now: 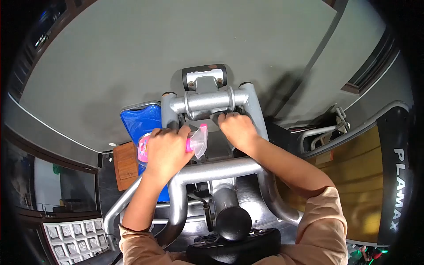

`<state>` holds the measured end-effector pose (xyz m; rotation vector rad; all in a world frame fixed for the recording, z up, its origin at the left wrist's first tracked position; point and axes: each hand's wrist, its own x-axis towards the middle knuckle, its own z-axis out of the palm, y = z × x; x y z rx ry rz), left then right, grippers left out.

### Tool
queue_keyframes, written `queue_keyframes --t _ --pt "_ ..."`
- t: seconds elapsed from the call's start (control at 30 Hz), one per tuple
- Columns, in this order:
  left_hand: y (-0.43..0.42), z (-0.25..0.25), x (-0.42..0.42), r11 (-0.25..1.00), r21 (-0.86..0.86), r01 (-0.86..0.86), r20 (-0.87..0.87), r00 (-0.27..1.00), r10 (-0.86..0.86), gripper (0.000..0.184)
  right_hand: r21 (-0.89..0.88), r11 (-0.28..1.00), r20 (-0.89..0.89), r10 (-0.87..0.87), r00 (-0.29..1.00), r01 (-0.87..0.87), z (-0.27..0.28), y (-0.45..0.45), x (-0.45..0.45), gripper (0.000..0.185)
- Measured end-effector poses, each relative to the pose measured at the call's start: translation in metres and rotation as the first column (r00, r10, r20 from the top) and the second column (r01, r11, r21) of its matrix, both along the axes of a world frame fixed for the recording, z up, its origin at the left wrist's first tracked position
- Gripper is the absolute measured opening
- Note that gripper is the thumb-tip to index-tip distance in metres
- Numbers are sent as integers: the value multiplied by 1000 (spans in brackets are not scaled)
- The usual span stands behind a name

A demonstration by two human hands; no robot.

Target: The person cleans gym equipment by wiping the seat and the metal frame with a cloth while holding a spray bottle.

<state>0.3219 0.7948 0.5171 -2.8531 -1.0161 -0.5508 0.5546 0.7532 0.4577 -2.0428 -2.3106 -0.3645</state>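
My left hand (168,148) is wrapped round a pink spray bottle (143,149), which lies on its side with its clear and pink spray head (201,142) pointing right. My right hand (237,128) is closed, with curled fingers by the right upright of a silver gym machine frame (201,102). A bit of something dark grey shows at its fingertips; I cannot tell what it is. Both hands are between the upper crossbar and the lower curved handlebar (216,171).
A black padded seat (234,247) and round black knob (233,223) are close to my body. Behind the bottle is a blue pad (141,119), with a wooden board (126,165) beside it. A black panel marked PLAMAX (397,190) stands right. The grey wall (212,39) rises ahead.
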Motion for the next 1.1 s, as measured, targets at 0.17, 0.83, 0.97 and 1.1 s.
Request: queue_keyframes --t 0.17,0.83,0.97,1.1 --pt "-9 2 0 1000 10 9 -5 1000 -9 28 80 983 125 155 980 -165 -3 33 -11 18" --pt "-11 -5 -4 1000 2 -3 69 998 3 32 17 959 248 269 931 -281 -66 68 -28 53" --pt "-11 -3 -6 1000 6 3 69 998 -3 30 126 982 176 118 977 -141 -68 64 -29 41" --pt "-8 -9 -10 1000 6 18 122 992 -18 32 -159 956 -202 -275 940 245 -24 53 -35 18"
